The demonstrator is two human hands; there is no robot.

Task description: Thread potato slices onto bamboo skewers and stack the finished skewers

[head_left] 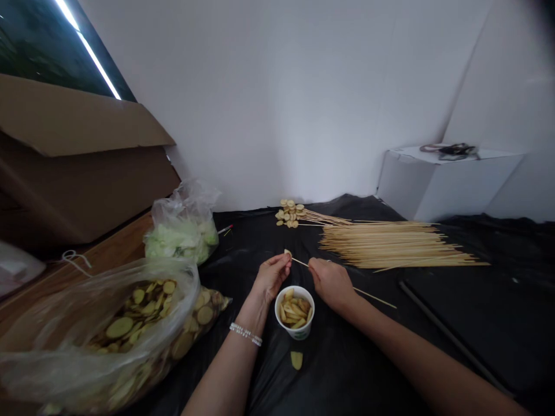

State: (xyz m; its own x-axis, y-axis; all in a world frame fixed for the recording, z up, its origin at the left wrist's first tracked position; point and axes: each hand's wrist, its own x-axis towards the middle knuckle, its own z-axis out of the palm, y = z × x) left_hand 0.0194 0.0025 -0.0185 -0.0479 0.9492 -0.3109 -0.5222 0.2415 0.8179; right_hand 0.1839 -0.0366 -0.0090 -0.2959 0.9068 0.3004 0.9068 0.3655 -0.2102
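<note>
My left hand (272,274), with a beaded bracelet at the wrist, pinches a small pale slice (288,252) that looks like potato. A thin wooden skewer (300,262) runs from that slice into my right hand (333,284), whose fingers are wrapped round it. The skewer's far end shows beyond the right wrist. How deep its tip sits in the slice is hidden by the left fingers. Just below both hands stands a white paper cup (299,334) filled with cut slices. One loose slice (296,360) lies in front of the cup.
Skewers with slices on their ends (289,215) lie at the back, beside a wide pile of bare skewers (399,245). At left are an open plastic bag of slices (52,355), a bag of pale green vegetable (180,240) and a cardboard box (87,190). A white box (407,182) stands back right.
</note>
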